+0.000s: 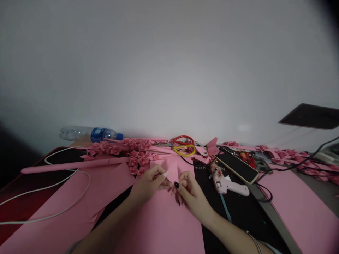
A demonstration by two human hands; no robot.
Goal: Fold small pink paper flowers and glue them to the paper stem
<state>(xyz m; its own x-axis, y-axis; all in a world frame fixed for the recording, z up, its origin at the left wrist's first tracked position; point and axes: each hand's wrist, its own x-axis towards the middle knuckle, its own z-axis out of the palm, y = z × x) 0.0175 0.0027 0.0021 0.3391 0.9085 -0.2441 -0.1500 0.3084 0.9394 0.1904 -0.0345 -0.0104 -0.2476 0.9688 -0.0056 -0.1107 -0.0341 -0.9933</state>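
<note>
Both hands meet in the middle of the view over a large pink paper sheet (pixel 164 222). Between my fingers is a small folded piece of pink paper (pixel 172 173), its upper part standing up. My left hand (pixel 152 183) pinches its left side with thumb and fingers. From the right, my right hand (pixel 189 194) pinches the lower edge, thumb on top; the exact fold under the fingertips is hidden. Just beyond the hands lie folded pink paper flowers (pixel 139 158) and scissors (pixel 184 146) with red and yellow handles.
A pink glue gun (pixel 227 185) and a phone (pixel 238 164) lie to the right, with black cables around. Pink sheets (pixel 87 197) and a rolled pink paper stick (pixel 74 165) are on the left, near a white cable (pixel 63 210). A plastic bottle (pixel 90 134) rests against the wall.
</note>
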